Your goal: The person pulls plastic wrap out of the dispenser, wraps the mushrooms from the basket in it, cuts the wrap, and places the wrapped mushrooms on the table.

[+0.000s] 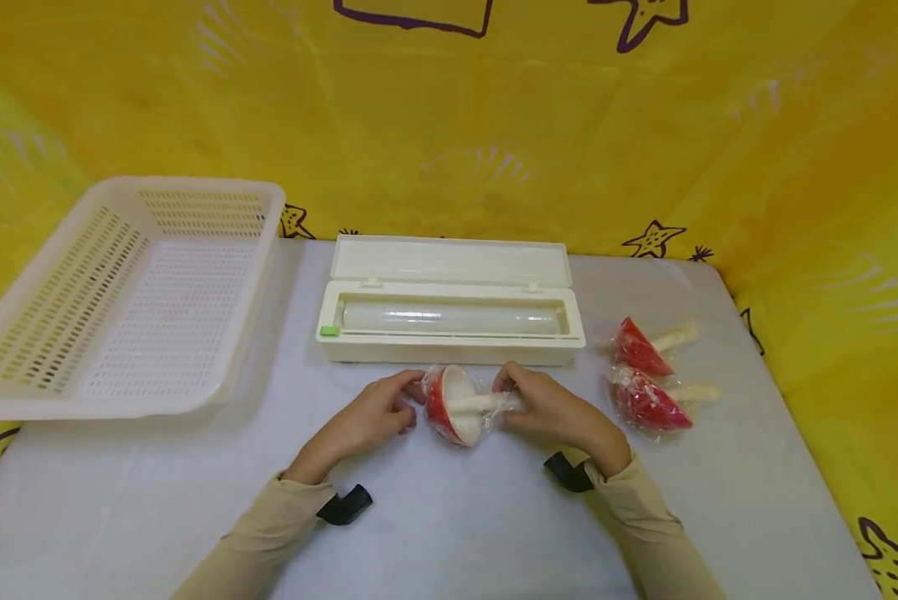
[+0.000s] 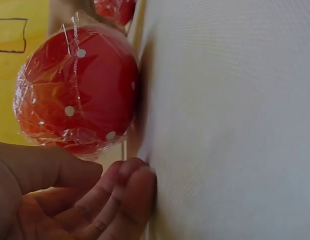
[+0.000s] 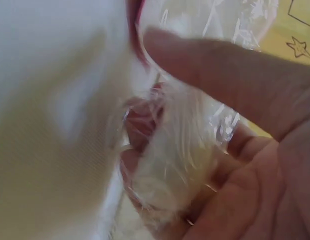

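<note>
A red toy mushroom (image 1: 437, 406) with white dots and a pale stem lies on its side in clear cling film. It is mid-table, in front of the film dispenser. My right hand (image 1: 556, 410) holds its film-covered stem (image 3: 177, 155), thumb on one side and fingers curled on the other. On the cap side, my left hand (image 1: 369, 417) has loosely bent fingers right at the cap's edge. The left wrist view shows a gap between that thumb and the fingertips, beside the wrapped cap (image 2: 95, 90).
Behind the hands stands a cream cling film dispenser (image 1: 449, 350), lid raised, roll (image 1: 452, 317) inside. Two more wrapped toy mushrooms (image 1: 639, 348) (image 1: 651, 402) lie at the right. A white slatted basket (image 1: 219, 379) takes up the left. Yellow patterned cloth (image 1: 449, 125) hangs behind the table.
</note>
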